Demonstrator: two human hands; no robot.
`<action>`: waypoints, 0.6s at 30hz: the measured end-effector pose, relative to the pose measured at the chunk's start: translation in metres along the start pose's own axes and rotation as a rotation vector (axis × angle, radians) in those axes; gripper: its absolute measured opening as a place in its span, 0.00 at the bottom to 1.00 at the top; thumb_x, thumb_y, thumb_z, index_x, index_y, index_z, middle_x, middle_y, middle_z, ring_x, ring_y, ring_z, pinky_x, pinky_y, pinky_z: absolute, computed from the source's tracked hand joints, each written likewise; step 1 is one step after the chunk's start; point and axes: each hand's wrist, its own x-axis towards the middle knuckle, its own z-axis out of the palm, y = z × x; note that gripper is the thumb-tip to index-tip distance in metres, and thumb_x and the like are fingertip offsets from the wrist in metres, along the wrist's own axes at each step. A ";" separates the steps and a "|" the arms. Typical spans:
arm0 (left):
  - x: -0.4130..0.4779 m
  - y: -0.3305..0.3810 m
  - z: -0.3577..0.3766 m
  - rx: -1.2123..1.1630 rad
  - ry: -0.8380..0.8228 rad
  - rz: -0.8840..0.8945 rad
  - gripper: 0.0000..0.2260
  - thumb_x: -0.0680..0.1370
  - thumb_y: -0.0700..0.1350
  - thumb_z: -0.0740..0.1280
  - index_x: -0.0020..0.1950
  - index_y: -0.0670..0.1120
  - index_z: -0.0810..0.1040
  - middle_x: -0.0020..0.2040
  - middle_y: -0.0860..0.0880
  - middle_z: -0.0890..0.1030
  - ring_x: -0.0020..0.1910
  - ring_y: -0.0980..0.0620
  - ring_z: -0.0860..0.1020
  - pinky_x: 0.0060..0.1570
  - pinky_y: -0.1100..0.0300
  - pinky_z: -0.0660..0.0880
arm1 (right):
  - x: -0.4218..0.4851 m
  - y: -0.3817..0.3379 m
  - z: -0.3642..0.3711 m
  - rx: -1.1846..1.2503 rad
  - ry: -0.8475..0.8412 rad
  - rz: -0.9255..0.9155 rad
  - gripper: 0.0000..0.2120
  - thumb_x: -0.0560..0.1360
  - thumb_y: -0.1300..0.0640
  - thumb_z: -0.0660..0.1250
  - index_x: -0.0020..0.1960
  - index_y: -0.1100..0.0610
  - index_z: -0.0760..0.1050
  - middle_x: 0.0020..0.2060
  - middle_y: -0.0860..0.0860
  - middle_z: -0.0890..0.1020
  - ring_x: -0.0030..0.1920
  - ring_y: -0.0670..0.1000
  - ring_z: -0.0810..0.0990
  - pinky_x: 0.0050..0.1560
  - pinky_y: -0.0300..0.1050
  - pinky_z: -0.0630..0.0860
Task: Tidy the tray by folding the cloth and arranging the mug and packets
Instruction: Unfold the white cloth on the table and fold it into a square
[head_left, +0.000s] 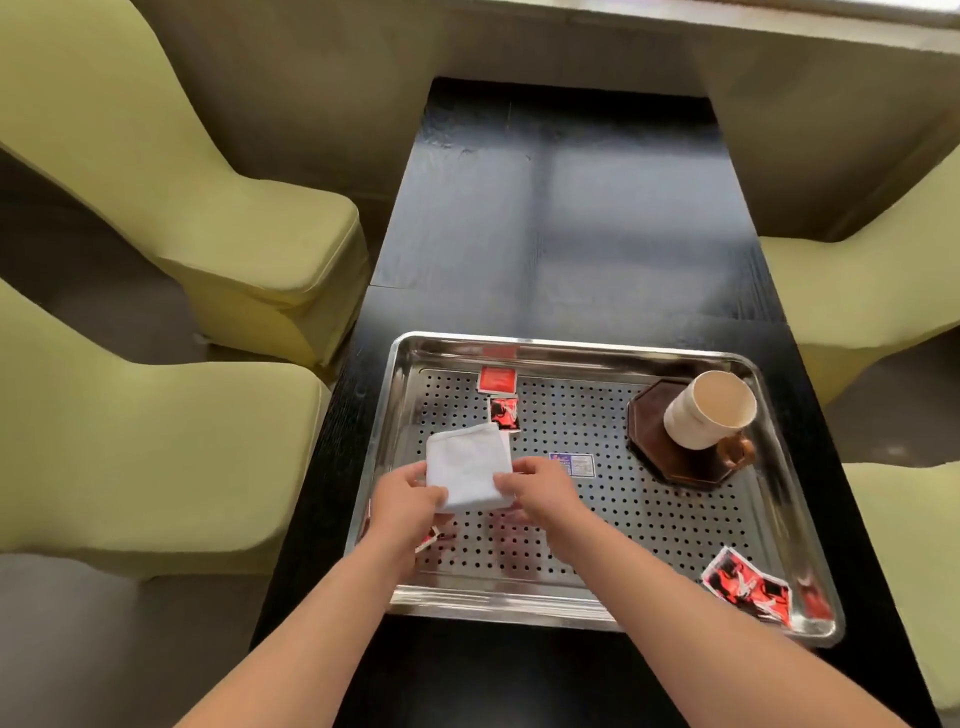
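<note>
A white cloth (467, 462), folded into a small square, lies on the left part of the perforated steel tray (571, 348). My left hand (405, 499) grips its near left corner and my right hand (535, 491) grips its near right edge. A white mug (706, 410) with a brown handle leans tilted on a dark octagonal coaster (649, 431) at the tray's far right. Red packets lie scattered: one (497, 379) at the far edge, one (505, 413) just behind the cloth, a pair (748, 584) in the near right corner. A blue-and-white packet (574, 463) lies beside my right hand.
The tray sits on a long black table (561, 223). Yellow-green upholstered chairs (208, 208) stand along both sides of the table. Another red packet (428, 538) peeks out under my left wrist.
</note>
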 end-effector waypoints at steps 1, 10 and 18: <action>0.011 0.007 0.001 0.027 0.011 0.014 0.21 0.74 0.28 0.66 0.66 0.41 0.77 0.50 0.44 0.82 0.47 0.40 0.84 0.43 0.43 0.84 | 0.011 -0.008 0.002 -0.012 0.000 -0.009 0.08 0.78 0.63 0.68 0.56 0.61 0.77 0.53 0.58 0.82 0.47 0.57 0.83 0.39 0.47 0.84; 0.088 0.059 -0.002 0.304 0.156 0.233 0.16 0.74 0.34 0.68 0.51 0.56 0.80 0.47 0.51 0.84 0.47 0.46 0.83 0.47 0.44 0.83 | 0.086 -0.060 0.021 0.066 0.019 -0.069 0.13 0.77 0.66 0.69 0.60 0.61 0.76 0.54 0.58 0.82 0.50 0.58 0.84 0.43 0.51 0.84; 0.114 0.062 -0.003 0.410 0.300 0.351 0.21 0.75 0.37 0.68 0.66 0.50 0.78 0.53 0.52 0.83 0.51 0.51 0.82 0.54 0.52 0.79 | 0.118 -0.067 0.029 0.011 0.026 -0.128 0.14 0.77 0.61 0.70 0.63 0.59 0.76 0.55 0.54 0.83 0.50 0.55 0.84 0.46 0.53 0.85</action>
